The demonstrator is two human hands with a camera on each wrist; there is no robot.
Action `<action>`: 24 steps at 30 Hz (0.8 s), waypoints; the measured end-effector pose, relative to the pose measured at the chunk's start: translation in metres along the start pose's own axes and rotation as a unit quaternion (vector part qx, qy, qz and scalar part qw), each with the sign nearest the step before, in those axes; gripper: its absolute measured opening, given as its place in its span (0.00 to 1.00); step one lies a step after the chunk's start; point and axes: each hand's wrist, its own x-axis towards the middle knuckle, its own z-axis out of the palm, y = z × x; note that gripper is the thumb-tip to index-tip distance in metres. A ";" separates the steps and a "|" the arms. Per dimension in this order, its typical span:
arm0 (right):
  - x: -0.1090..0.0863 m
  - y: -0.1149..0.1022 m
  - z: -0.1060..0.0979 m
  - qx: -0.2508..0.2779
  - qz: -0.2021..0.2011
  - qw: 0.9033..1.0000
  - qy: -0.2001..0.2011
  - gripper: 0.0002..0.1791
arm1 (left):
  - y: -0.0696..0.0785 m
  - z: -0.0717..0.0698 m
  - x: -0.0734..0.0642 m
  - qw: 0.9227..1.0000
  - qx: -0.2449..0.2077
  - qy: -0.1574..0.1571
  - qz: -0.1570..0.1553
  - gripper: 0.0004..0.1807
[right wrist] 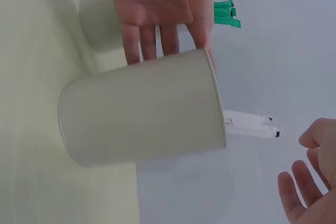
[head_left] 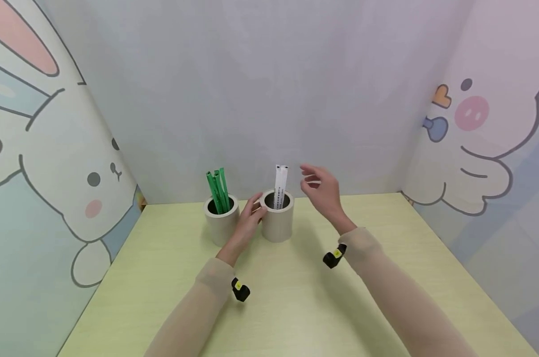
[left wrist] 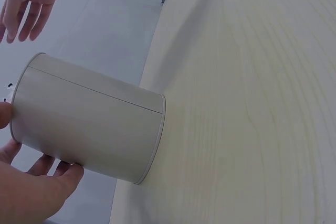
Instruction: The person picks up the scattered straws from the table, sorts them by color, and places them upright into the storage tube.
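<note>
Two beige cylindrical holders stand upright on the table. The right holder (head_left: 277,225) contains slim white sticks (head_left: 280,186) with small dark print and dark ends. My left hand (head_left: 247,220) grips this holder from its left side, thumb at the rim and fingers along the wall, as the left wrist view shows too. Raised to the right of the sticks is my right hand (head_left: 322,191), empty, its fingers loosely bent and apart from them. Slim green sticks (head_left: 218,191) lean inside the left holder (head_left: 222,230), just left of my left hand.
The pale yellow wooden table (head_left: 278,302) ends at a light grey curtain-like backdrop (head_left: 269,99). Side panels carry a cartoon rabbit (head_left: 59,173) on the left and a cartoon pig (head_left: 474,129) on the right. Small black cameras (head_left: 334,256) sit on both sleeves.
</note>
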 end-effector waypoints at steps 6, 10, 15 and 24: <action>-0.012 0.015 -0.053 -0.099 -0.031 0.992 -0.072 0.23 | 0.002 0.001 -0.001 1.000 0.006 -0.005 0.001 0.32; -0.024 0.030 -0.087 -0.150 -0.004 0.982 -0.111 0.24 | 0.001 -0.001 -0.002 1.000 0.007 -0.003 0.004 0.32; -0.044 0.048 -0.119 -0.196 0.048 0.965 -0.167 0.27 | 0.000 -0.002 -0.002 1.000 0.008 -0.003 0.003 0.32; -0.087 0.080 -0.152 -0.248 0.097 0.943 -0.202 0.28 | 0.003 0.001 -0.003 1.000 0.006 -0.006 0.007 0.32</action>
